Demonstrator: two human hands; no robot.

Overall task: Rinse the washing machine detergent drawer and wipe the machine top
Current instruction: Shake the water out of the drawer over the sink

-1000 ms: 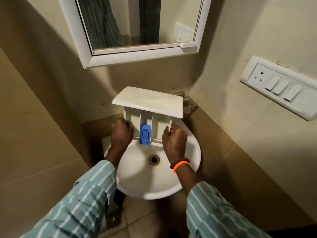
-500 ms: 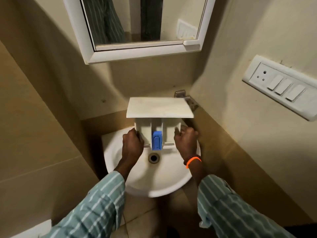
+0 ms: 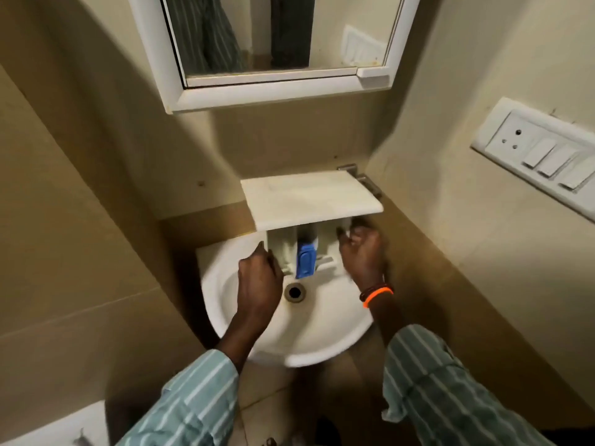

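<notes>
Head view: white drawer [image 3: 310, 220] with a broad flat front panel, pale compartments and a blue insert [image 3: 305, 261], upright over the sink [image 3: 309, 333]. Left hand [image 3: 257, 284] fingers grasp its side; right hand [image 3: 362, 249] fingers grasp the other.

1. A white basin [image 3: 289, 342] sits in a beige-tiled corner under dim, warm light.
2. Above the basin hangs a white-framed mirror [image 3: 277, 37].
3. Right of the basin, a white switch panel [image 3: 541, 152].
</notes>
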